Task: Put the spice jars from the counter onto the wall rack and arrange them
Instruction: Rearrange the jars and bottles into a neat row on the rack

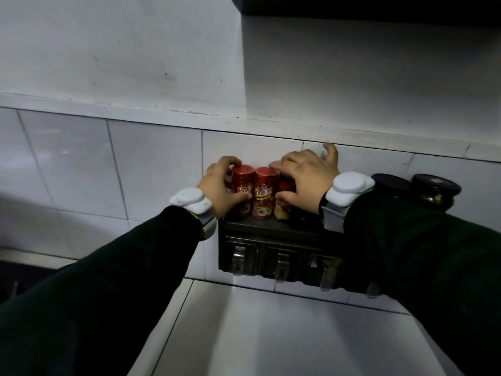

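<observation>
Three red spice jars stand upright side by side on the wall rack. Left hand clasps the leftmost jar; the middle jar stands free; right hand wraps the right jar. Arranging appears underway; next, nudge them snug without tipping.

A single head-worn, wide-angle camera looks forward and slightly down at a white tiled wall, close enough that both dark sleeves run in from the lower corners and fill much of the foreground. The black wall rack sits just right of centre at arm's reach, seen from a little above so its top shelf and front hooks both show. The pale bench spreads across the bottom of the frame beneath it. Straight lines bow toward the edges. There is only 1 view, so no overlap with another.
</observation>
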A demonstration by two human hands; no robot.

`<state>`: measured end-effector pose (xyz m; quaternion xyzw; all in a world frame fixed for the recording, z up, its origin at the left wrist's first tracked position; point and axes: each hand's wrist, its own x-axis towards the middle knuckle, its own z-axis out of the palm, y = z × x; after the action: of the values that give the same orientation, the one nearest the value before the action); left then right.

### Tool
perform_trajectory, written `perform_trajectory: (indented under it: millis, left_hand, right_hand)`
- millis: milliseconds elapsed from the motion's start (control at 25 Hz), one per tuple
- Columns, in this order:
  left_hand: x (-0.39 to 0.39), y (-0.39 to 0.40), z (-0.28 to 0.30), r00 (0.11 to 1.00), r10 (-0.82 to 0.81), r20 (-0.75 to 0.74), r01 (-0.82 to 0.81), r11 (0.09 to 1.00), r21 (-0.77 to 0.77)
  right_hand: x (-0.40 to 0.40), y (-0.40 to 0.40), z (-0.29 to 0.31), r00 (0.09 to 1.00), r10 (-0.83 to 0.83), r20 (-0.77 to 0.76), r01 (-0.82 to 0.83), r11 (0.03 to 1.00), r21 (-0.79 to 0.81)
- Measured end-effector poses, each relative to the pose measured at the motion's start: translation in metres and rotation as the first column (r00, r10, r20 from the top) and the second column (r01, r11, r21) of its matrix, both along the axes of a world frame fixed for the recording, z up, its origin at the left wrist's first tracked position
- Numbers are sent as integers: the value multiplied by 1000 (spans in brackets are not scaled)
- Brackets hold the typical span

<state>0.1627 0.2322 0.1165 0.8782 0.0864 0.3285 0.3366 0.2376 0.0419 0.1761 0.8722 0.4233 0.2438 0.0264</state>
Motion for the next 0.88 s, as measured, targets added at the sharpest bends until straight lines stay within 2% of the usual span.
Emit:
perform_trajectory:
  millis: [120,200,440,520,640,760,880]
  left_hand:
    - [1,1,-4,998,-52,36,55,995,-85]
    - [2,3,-5,997,-56,53,63,988,-140]
    - [1,4,-7,1000,-22,13,23,988,-154]
    - [-2,0,-4,999,-1,45,4,998,-66]
    - [-6,-13,9,992,51,113,-75,972,221]
    - [-2,-40,25,999,18,35,-33,867,497]
    - [11,-58,28,999,33,-37,-4,802,598]
  right_hand:
    - [-3,17,-6,999,21,30,-19,997,-69]
    - [-4,19,-9,998,9,67,-5,998,-59]
    - [-10,17,-14,996,-12,86,14,1000,-19]
    - [-8,7,-8,997,-22,68,20,999,28]
    - [4,-18,7,995,-96,-13,97,985,141]
    - [13,-47,13,985,-152,-79,162,976,148]
    - [17,-60,10,983,-154,-103,165,982,97]
